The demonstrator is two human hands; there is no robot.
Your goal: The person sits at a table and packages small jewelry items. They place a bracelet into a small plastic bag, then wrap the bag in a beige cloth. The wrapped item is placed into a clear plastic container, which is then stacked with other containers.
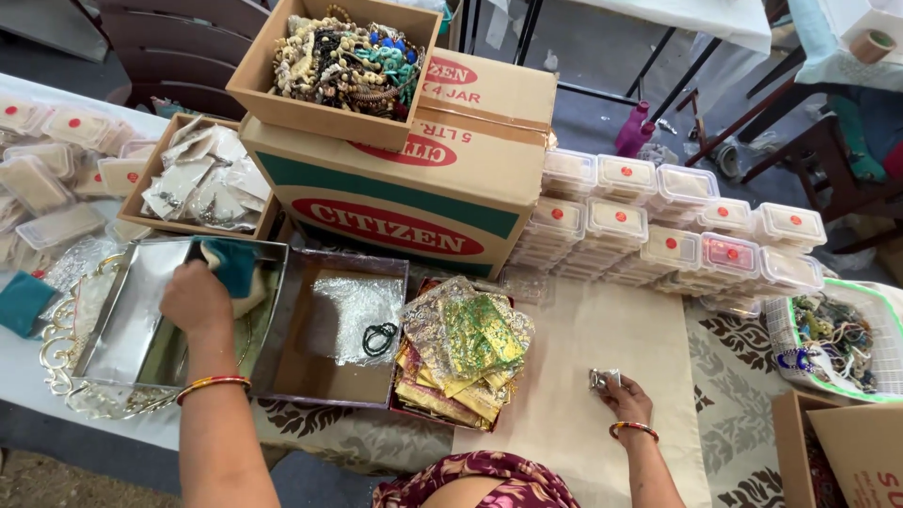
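Red-labelled cardboard box (414, 179), red-dotted clear tubs (673, 240)

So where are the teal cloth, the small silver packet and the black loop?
teal cloth (232, 263), head view, middle of the fold by the left hand.
silver packet (603, 379), head view, its centre, at the right hand's fingertips.
black loop (379, 338), head view, on its cord.

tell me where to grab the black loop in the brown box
Pinch the black loop at its upper arc, coming straight down from above. It lies flat on the crinkled plastic inside the brown box, and the box walls block a sideways approach.
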